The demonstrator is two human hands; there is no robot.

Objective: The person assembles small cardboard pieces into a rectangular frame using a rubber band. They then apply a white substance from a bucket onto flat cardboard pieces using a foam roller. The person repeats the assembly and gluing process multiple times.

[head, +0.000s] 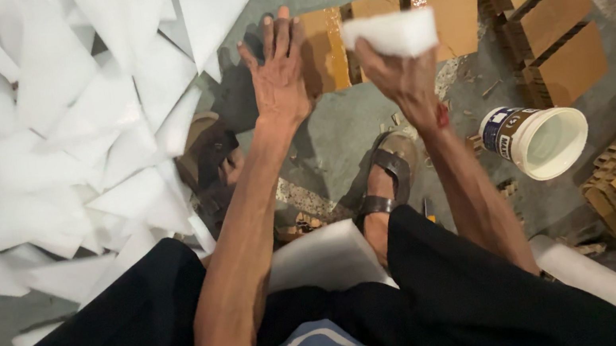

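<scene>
My right hand point(405, 75) grips a white foam piece point(389, 31) and holds it up over a row of brown honeycomb cardboard blocks point(456, 12) on the concrete floor. My left hand point(277, 73) is flat with its fingers spread, reaching toward the glossy left block point(327, 48) of that row; whether it touches the block is not clear. I sit with my legs apart in dark trousers, and my sandalled feet point(388, 170) rest on the floor below the hands.
A large heap of white foam triangles point(61, 127) covers the floor at left. A white plastic tub point(540, 139) lies tilted at right. More cardboard blocks point(550, 10) sit at the upper right and right edge. A white foam sheet point(328, 257) lies between my knees, a white roll point(604, 280) at lower right.
</scene>
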